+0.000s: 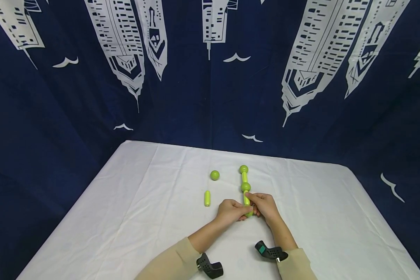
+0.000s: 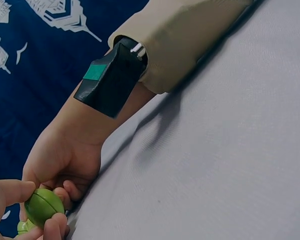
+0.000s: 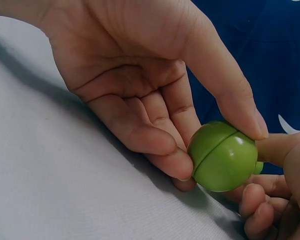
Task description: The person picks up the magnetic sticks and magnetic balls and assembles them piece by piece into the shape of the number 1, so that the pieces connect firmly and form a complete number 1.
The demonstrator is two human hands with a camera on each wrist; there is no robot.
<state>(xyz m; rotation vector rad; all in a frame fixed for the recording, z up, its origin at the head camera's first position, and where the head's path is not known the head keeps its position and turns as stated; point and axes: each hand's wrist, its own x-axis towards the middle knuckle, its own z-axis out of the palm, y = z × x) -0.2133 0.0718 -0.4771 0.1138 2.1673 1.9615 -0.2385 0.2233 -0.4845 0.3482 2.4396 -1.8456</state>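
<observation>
Several green balls and rods form a straight chain on the white table. My left hand (image 1: pixel 231 212) pinches the near end ball (image 3: pixel 225 157) between thumb and fingers. My right hand (image 1: pixel 265 207) pinches the rod (image 1: pixel 246 199) that meets this ball, its fingers close beside the left fingertips. Beyond that rod come a middle ball (image 1: pixel 245 187), another rod (image 1: pixel 244 177) and a far end ball (image 1: pixel 244 169). In the left wrist view, the right fingers are partly hidden behind the near ball.
Left of the chain lie a loose green ball (image 1: pixel 215 175) and, nearer to me, a loose yellow-green rod (image 1: pixel 207 198). A white cloth covers the table (image 1: pixel 143 217). Behind it hangs a dark blue curtain (image 1: pixel 185 101) with white building prints.
</observation>
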